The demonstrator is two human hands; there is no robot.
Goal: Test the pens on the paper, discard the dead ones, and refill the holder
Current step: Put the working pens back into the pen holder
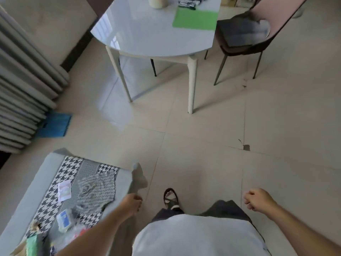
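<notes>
— Where's the paper?
— A green sheet (pixel 195 19) lies flat on the white table (pixel 147 37) across the room, with dark packs (pixel 188 3), maybe pens though too blurred to say, just beyond it and a cream cylinder (pixel 157 1) near them; what's in it I can't see.
— And the hands?
— Both far from the table. The left hand (pixel 132 201) is curled closed, empty, beside the cluttered sofa (pixel 16 200). The right hand (pixel 258 199) is a loose fist over the tiled floor (pixel 203 145), holding nothing. One sandalled foot (pixel 170 197) is forward.
</notes>
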